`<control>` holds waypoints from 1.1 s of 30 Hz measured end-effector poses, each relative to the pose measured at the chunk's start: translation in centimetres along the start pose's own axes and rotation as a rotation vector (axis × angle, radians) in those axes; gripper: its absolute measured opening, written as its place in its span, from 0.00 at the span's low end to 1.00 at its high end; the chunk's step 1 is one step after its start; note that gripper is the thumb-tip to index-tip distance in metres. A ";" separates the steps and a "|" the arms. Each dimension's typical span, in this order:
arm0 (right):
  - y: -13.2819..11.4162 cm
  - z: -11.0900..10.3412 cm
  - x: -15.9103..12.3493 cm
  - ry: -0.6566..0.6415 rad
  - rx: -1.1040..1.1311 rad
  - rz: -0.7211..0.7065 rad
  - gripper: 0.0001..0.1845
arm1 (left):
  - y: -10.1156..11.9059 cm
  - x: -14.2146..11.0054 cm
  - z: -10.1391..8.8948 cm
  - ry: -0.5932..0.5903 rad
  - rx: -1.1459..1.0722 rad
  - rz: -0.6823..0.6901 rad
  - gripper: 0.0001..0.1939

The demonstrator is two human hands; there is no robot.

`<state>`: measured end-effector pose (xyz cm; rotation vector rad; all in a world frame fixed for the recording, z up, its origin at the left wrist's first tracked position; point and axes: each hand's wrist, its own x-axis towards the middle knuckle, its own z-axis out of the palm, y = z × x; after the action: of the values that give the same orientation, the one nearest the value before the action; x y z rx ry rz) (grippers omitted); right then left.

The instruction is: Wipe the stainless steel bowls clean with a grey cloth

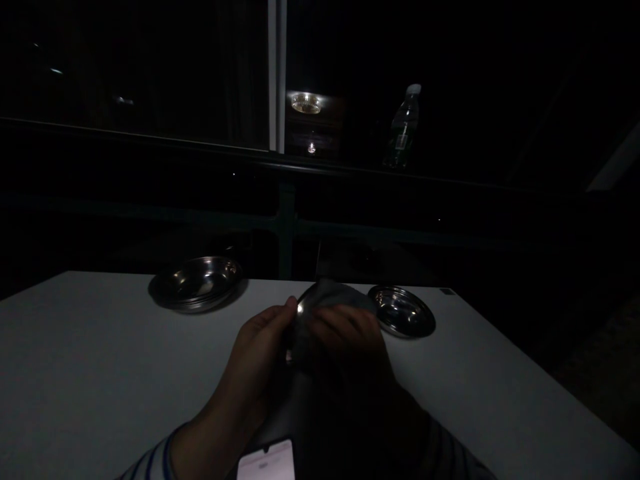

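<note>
Pinching shiny dish [300, 309] by its edge in left hand [257, 350]; holding grey cloth [334, 292] against it with right hand [353, 333], over table [100, 363] between stacked bowls [197, 290] and single bowl [403, 312]. Could drop dish through pressing unevenly against pinched edge.

L sleeve [150, 463] pale w/ blue stripes; R sleeve [453, 453] striped, dim.
</note>
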<state>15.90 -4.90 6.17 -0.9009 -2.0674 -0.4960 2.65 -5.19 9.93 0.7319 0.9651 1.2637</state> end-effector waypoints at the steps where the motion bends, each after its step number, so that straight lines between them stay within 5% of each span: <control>1: 0.5 -0.4 0.2 0.028 0.025 0.060 0.11 | 0.1 -0.1 0.1 0.010 0.031 0.011 0.11; 4: 0.9 -1.0 0.5 0.080 0.073 0.172 0.10 | 0.2 -0.4 0.3 0.026 0.091 0.034 0.13; 10: -0.3 -0.3 -0.4 0.033 0.023 -0.093 0.13 | 0.0 0.0 0.0 0.094 0.200 0.075 0.15; 15: 1.2 -0.6 0.2 0.218 0.119 0.312 0.09 | 0.3 0.1 -0.1 0.113 0.263 0.126 0.16; 21: 0.2 -0.7 0.3 0.124 0.053 -0.013 0.10 | 0.2 0.2 -0.1 0.129 0.294 0.138 0.18; 26: 0.9 -0.8 0.6 0.177 0.093 0.234 0.10 | 0.1 0.1 0.1 0.116 0.313 0.124 0.17; 31: 0.3 -0.8 0.6 0.076 0.114 0.063 0.10 | 0.2 0.1 0.0 0.130 0.293 0.135 0.17; 33: 0.5 -0.7 0.5 0.087 0.148 0.099 0.10 | 0.3 0.2 -0.1 0.128 0.278 0.128 0.16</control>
<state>16.45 -4.80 6.99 -0.8730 -1.9429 -0.3190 2.46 -4.93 10.08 0.9492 1.2310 1.3137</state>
